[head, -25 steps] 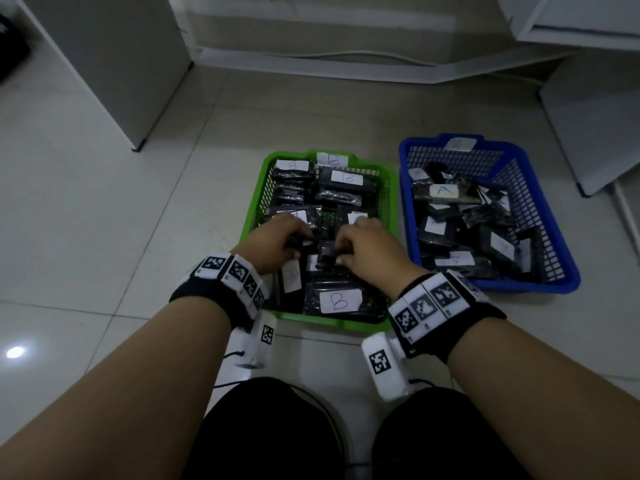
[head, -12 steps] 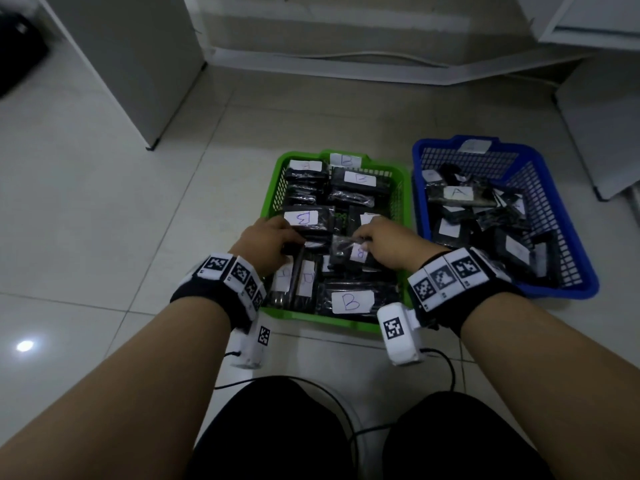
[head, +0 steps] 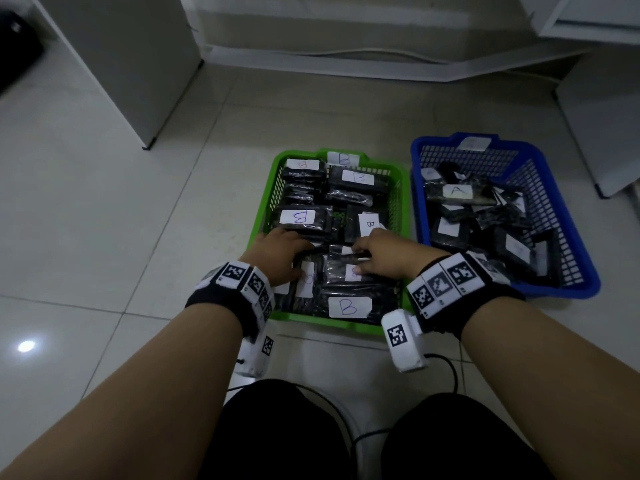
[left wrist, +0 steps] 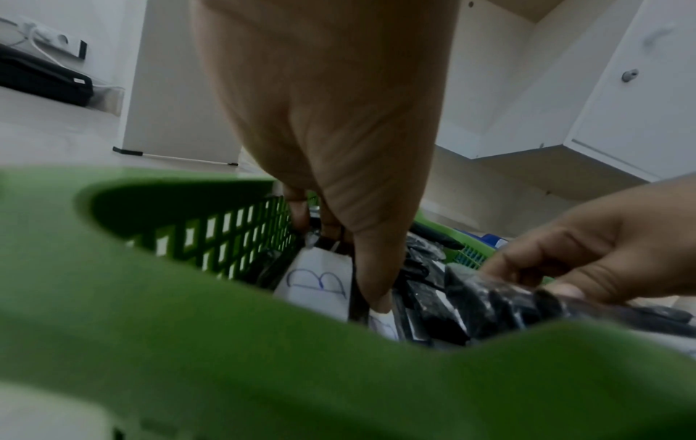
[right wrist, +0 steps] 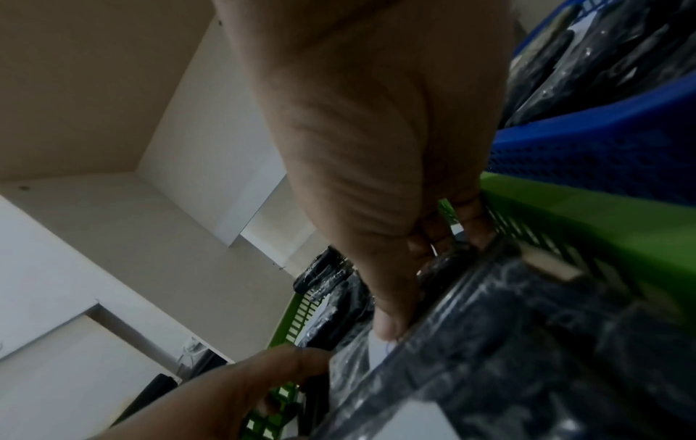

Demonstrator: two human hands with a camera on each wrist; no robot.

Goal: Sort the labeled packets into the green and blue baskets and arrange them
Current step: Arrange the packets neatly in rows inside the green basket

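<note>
The green basket (head: pixel 266 216) holds several black packets with white B labels, such as one (head: pixel 349 307) lying flat at its near edge. Both hands are inside its near half. My left hand (head: pixel 303 259) pinches an upright B packet (left wrist: pixel 316 282) by the left wall, thumb in front and fingers behind. Just to its right, my right hand (head: pixel 358 258) grips another black packet (right wrist: pixel 471 321), thumb on its white label and fingers curled over the far edge. The blue basket (head: pixel 561 285) on the right holds a loose pile of packets, the top one labelled A (head: pixel 457 191).
Both baskets stand side by side on a pale tiled floor (head: pixel 104 237). White cabinets (head: pixel 131 64) stand at the back left and back right. My knees (head: pixel 277 434) and the wrist-camera cables are just in front of the green basket.
The two hands have drawn slightly apart. The right hand has brought its packet down among the others, and the left hand has shifted to the upright packets at the near left.
</note>
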